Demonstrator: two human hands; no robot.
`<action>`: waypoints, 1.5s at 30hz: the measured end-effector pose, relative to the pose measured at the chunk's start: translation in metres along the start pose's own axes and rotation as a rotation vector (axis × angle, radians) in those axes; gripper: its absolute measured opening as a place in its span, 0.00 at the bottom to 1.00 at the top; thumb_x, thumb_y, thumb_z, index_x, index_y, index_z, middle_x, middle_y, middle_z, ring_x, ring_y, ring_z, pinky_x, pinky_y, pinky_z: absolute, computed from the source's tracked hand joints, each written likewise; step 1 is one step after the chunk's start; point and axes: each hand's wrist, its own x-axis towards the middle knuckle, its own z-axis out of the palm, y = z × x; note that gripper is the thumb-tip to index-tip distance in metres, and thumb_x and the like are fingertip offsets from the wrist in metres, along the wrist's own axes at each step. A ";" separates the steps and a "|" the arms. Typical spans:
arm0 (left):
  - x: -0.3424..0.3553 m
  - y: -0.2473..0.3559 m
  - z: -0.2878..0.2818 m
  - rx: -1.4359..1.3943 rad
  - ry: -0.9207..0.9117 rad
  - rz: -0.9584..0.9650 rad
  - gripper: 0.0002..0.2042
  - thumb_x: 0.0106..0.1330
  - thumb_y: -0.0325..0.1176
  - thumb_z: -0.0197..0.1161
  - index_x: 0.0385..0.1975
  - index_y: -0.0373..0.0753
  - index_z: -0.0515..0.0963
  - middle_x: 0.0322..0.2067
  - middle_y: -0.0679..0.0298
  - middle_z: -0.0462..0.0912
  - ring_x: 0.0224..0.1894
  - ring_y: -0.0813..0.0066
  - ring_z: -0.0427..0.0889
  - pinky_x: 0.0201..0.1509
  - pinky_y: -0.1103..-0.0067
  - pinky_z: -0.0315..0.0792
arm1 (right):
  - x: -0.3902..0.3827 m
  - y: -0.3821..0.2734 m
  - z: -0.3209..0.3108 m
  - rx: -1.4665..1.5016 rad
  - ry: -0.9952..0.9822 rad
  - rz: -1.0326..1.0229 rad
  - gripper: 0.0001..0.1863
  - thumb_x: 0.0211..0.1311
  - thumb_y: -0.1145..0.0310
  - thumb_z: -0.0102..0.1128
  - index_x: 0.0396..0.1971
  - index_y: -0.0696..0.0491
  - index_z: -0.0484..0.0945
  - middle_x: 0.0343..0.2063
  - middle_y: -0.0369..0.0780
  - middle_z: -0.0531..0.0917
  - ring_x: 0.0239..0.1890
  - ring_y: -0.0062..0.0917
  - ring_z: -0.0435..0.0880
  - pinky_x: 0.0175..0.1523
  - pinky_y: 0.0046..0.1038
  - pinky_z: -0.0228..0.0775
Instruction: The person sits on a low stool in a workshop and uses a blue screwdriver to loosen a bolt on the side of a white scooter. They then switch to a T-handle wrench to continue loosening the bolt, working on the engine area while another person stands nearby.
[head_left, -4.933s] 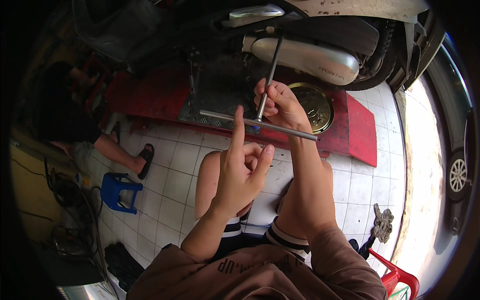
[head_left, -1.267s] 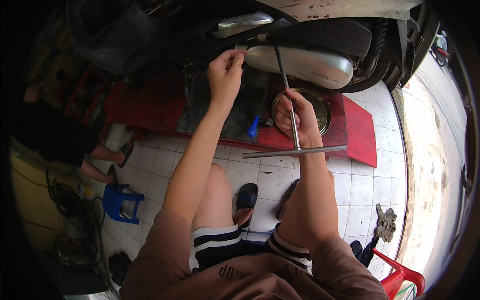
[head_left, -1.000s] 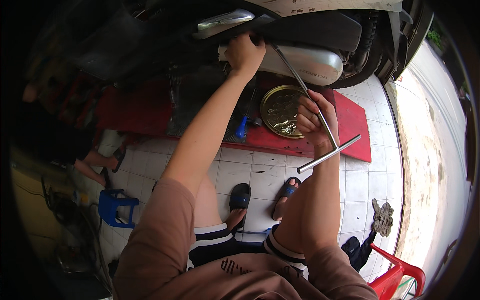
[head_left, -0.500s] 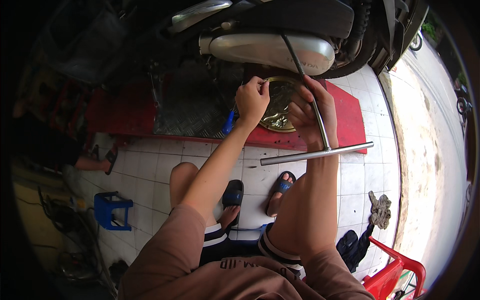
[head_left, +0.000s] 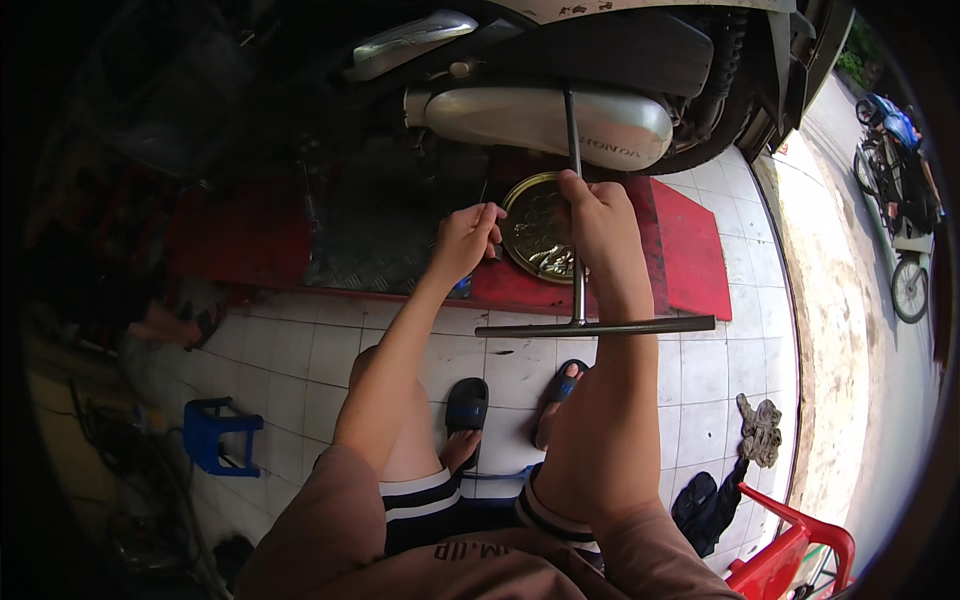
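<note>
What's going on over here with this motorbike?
A person's right hand grips a T-shaped metal wrench by its shaft, crossbar toward their body. Their left hand, fingers curled, is by a round gold-coloured metal tray on a red platform; whether it holds anything is unclear. A dark motorbike with a silver side cover stands beyond.

By several signs, this place can be recognised as a motorcycle repair workshop. A motorcycle is seen above a long red platform, on which a patterned metal plate is laid. A T-shaped metal tool is held before the machine. The floor is covered with white tiles, and at the right side a street is directly bordered.
</note>
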 end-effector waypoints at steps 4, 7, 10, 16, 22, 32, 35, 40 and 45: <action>-0.069 0.108 -0.029 0.145 -0.236 0.250 0.27 0.73 0.53 0.42 0.42 0.32 0.80 0.28 0.63 0.82 0.30 0.77 0.78 0.33 0.78 0.68 | -0.003 -0.007 -0.013 0.155 -0.093 0.032 0.22 0.67 0.59 0.50 0.13 0.51 0.67 0.08 0.30 0.67 0.08 0.16 0.63 0.15 0.21 0.52; -0.111 0.145 0.010 0.509 -0.228 0.647 0.17 0.64 0.43 0.60 0.26 0.32 0.74 0.20 0.55 0.76 0.28 0.62 0.79 0.31 0.73 0.70 | 0.001 0.003 -0.002 0.191 -0.058 0.027 0.22 0.67 0.58 0.49 0.13 0.51 0.68 0.08 0.29 0.65 0.08 0.15 0.61 0.15 0.20 0.51; -0.125 0.129 0.044 0.519 0.039 0.552 0.15 0.63 0.37 0.63 0.22 0.34 0.69 0.16 0.55 0.74 0.21 0.55 0.78 0.23 0.70 0.69 | -0.001 0.002 0.007 0.211 -0.115 0.025 0.21 0.68 0.57 0.50 0.15 0.51 0.68 0.10 0.28 0.65 0.10 0.13 0.59 0.16 0.19 0.50; -0.118 0.125 0.074 0.431 0.162 0.694 0.17 0.66 0.39 0.60 0.21 0.34 0.67 0.13 0.60 0.72 0.12 0.62 0.74 0.16 0.73 0.62 | 0.006 0.020 -0.024 1.036 -0.877 0.161 0.17 0.68 0.57 0.52 0.26 0.55 0.72 0.11 0.28 0.62 0.12 0.12 0.58 0.17 0.14 0.47; -0.118 0.141 0.120 -0.623 0.140 0.458 0.23 0.72 0.53 0.43 0.26 0.37 0.62 0.15 0.71 0.60 0.15 0.83 0.58 0.19 0.81 0.55 | -0.010 0.038 -0.009 1.082 -1.068 -0.107 0.18 0.62 0.57 0.60 0.37 0.57 0.69 0.20 0.33 0.68 0.21 0.14 0.65 0.24 0.15 0.59; -0.140 0.184 0.106 -0.636 -0.307 0.185 0.37 0.72 0.59 0.30 0.68 0.31 0.47 0.48 0.46 0.74 0.42 0.66 0.79 0.40 0.72 0.80 | -0.005 0.051 -0.006 1.259 -1.228 -0.170 0.17 0.59 0.59 0.65 0.35 0.55 0.71 0.22 0.32 0.70 0.20 0.12 0.65 0.21 0.16 0.56; -0.162 0.197 0.081 -0.260 -0.048 0.309 0.31 0.73 0.41 0.44 0.69 0.29 0.43 0.28 0.55 0.79 0.18 0.83 0.73 0.21 0.88 0.67 | -0.019 0.048 -0.009 1.163 -1.061 -0.080 0.17 0.58 0.59 0.67 0.31 0.56 0.71 0.17 0.30 0.69 0.15 0.09 0.60 0.19 0.14 0.52; -0.182 0.160 0.093 0.004 0.189 0.209 0.32 0.67 0.31 0.53 0.65 0.21 0.47 0.14 0.66 0.72 0.16 0.89 0.67 0.20 0.87 0.60 | -0.018 0.030 -0.019 1.195 -1.071 -0.105 0.16 0.58 0.62 0.66 0.32 0.57 0.72 0.17 0.30 0.68 0.14 0.07 0.59 0.18 0.11 0.50; -0.179 0.177 0.105 0.035 0.087 0.356 0.34 0.65 0.30 0.57 0.67 0.26 0.49 0.14 0.66 0.73 0.15 0.88 0.67 0.20 0.87 0.61 | -0.016 0.036 -0.017 1.162 -1.096 -0.096 0.15 0.61 0.64 0.63 0.37 0.59 0.71 0.17 0.30 0.67 0.15 0.07 0.58 0.18 0.12 0.50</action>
